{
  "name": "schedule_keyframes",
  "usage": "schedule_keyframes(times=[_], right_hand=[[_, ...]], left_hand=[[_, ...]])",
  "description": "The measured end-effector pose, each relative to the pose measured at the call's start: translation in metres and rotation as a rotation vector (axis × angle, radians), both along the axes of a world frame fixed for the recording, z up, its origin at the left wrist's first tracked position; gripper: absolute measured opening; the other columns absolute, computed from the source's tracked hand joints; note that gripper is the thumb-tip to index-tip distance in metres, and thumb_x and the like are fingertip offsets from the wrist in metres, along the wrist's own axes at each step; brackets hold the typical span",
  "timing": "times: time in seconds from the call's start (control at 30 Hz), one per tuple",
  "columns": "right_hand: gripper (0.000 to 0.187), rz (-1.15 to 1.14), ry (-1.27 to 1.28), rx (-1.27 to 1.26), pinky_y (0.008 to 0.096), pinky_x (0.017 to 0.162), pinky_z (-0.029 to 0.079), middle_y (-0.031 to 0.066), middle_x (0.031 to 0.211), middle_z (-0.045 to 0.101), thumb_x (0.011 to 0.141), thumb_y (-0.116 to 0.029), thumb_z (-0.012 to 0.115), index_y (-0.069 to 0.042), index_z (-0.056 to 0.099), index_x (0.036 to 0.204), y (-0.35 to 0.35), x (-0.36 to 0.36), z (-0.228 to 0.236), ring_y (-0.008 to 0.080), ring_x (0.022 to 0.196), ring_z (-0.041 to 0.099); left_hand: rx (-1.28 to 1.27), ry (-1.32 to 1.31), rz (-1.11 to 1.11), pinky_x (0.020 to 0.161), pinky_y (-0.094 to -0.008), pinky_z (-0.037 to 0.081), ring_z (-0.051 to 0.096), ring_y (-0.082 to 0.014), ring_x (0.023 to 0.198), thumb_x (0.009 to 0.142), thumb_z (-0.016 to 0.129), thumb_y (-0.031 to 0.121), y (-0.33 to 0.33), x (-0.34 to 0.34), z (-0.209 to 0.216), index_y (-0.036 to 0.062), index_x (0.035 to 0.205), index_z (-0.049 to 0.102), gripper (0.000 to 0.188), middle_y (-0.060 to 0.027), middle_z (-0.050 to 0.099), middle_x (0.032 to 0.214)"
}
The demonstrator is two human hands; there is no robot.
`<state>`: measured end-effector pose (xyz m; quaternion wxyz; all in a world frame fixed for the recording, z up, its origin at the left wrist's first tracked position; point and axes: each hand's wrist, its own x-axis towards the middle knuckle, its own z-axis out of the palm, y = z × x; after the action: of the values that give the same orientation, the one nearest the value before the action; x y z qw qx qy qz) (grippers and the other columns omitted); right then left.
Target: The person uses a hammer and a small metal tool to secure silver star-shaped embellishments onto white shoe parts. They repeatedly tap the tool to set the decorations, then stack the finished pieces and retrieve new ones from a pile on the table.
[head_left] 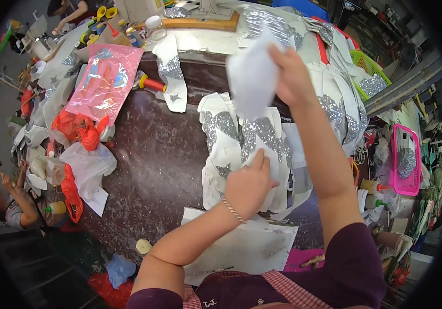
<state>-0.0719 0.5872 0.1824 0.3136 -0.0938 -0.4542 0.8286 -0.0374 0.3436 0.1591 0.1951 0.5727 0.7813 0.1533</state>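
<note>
Dark tabletop (148, 159) below, blurred white piece (252, 77) seemingly between the right fingers (281, 56).

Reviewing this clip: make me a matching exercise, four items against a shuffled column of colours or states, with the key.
1. Left hand
2. Far-right basket
3. Right hand
4. Upper-right basket

A. Yellow-green
B. Raised, holding a white piece
C. Lowered at the silver-banded white pieces
D. Pink

Pairs: 1-C, 2-D, 3-B, 4-A
</note>
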Motion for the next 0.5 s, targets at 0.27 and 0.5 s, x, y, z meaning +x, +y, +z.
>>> schedule_keyframes(times=[0.27, 0.5], right_hand=[[0.042, 0.043, -0.971, 0.365, 0.0399, 0.077, 0.055, 0.0149, 0.097, 0.063, 0.092, -0.033, 0.067, 0.005, 0.061, 0.109, 0.027, -0.124, -0.128, 0.0215, 0.083, 0.063], [0.052, 0.044, -0.961, 0.904, 0.0383, 0.081, 0.052, 0.0237, 0.103, 0.064, 0.086, -0.032, 0.070, 0.012, 0.059, 0.112, 0.022, -0.112, -0.123, 0.0309, 0.092, 0.064]], left_hand=[[0.519, -0.551, 0.601, 0.081, -0.0251, 0.048, 0.060, -0.0087, 0.090, 0.094, 0.067, 0.020, -0.016, -0.211, -0.072, -0.0018, 0.111, 0.066, 0.027, -0.0041, 0.069, 0.098], [0.344, -0.213, 0.926, 0.107, -0.0452, 0.039, 0.050, -0.0356, 0.131, 0.081, 0.077, 0.045, 0.034, -0.320, -0.204, -0.0014, 0.143, 0.041, 0.086, -0.0253, 0.052, 0.139]])
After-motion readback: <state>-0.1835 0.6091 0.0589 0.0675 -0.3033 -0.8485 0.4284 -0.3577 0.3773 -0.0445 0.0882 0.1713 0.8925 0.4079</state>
